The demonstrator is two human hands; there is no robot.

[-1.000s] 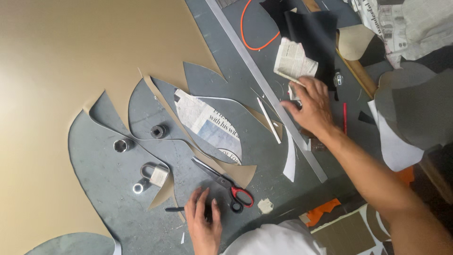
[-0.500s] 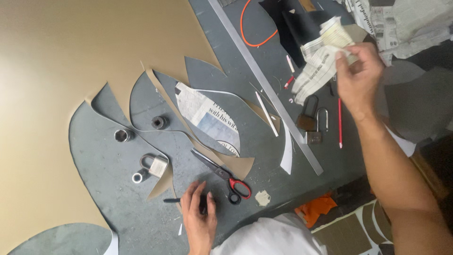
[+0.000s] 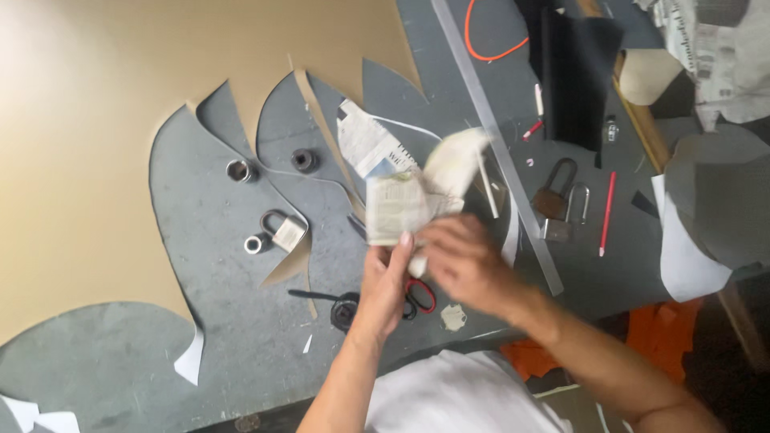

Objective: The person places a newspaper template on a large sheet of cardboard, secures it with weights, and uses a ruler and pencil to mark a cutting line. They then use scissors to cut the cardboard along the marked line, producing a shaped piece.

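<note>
Grey worktable [image 3: 241, 337], tan sheet over its left. Small padlock [image 3: 285, 232] left of my hands. My left hand [image 3: 385, 281] pinches folded newspaper [image 3: 409, 196]; my right hand [image 3: 465, 261], blurred, grips its lower edge above red-handled scissors [image 3: 419, 298].

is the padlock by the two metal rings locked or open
Shut, as far as shows: the small padlock lies flat on the grey table with its shackle arched into the body at both ends. Whether it is truly locked, cannot tell.

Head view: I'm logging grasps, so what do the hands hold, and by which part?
Both hands hold a folded piece of newspaper by its lower edge: left hand at the bottom, right hand beside it. The motion blur hides the exact grip.
</note>
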